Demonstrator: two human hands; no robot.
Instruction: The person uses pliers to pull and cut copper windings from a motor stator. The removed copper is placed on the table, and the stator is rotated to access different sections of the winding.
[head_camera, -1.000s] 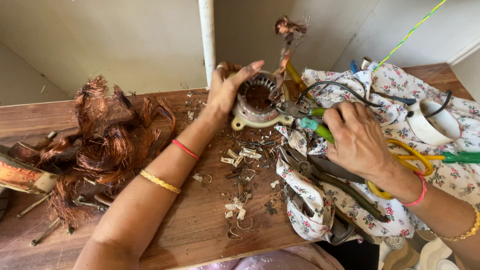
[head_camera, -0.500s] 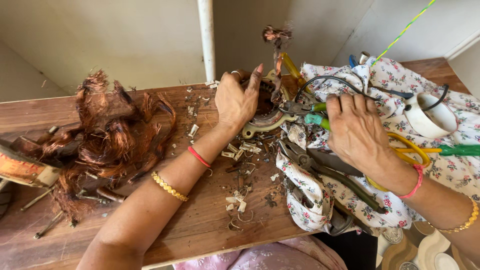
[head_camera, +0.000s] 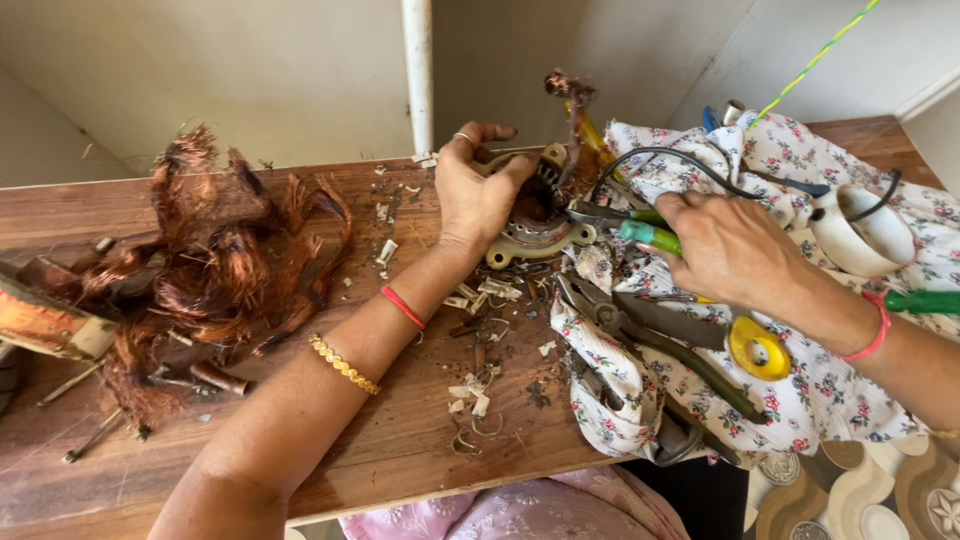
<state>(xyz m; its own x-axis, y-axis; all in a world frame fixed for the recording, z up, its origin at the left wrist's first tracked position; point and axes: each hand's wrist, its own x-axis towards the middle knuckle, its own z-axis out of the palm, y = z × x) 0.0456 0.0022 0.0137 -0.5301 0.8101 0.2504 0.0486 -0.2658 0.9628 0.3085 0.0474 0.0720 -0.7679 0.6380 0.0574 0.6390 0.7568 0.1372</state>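
Gripping: left hand (head_camera: 478, 195) closed over the rim of a round metal motor part (head_camera: 535, 215), thumb hooked across the top edge, fingers curled down the near side.
Motor part: lying on the wooden worktop (head_camera: 400, 440) near its far edge, just left of the flowered cloth (head_camera: 830, 390); pale flanged housing with dark windings inside and a frayed tuft of copper wire (head_camera: 567, 88) sticking up behind it.
Right hand: (head_camera: 735, 245) wrapped tight round green-handled pliers (head_camera: 625, 222), metal tip pointed left into the opening of the motor part; tip touching or just inside the windings, cannot tell which.
Wrists: red thread and gold bangle (head_camera: 343, 364) on the left arm, pink band (head_camera: 872, 330) on the right.
Cloth: spread over the right end of the worktop, front edge bunched and hanging off.
On the cloth: large dark pliers (head_camera: 650, 340) lying diagonally below the right hand, a yellow tape roll (head_camera: 757, 347) just beside them, a white tape roll (head_camera: 862, 232) further right, a black cable (head_camera: 690, 165) looping behind the hand, a green tool handle (head_camera: 922, 300) at the right edge.
Left end of worktop: big tangled heap of stripped copper winding (head_camera: 215, 270), well apart from both hands.
Between the arms: pale scraps and shavings (head_camera: 478, 385) scattered over the wood.
Behind: a white pipe (head_camera: 417, 70) rising against the wall.
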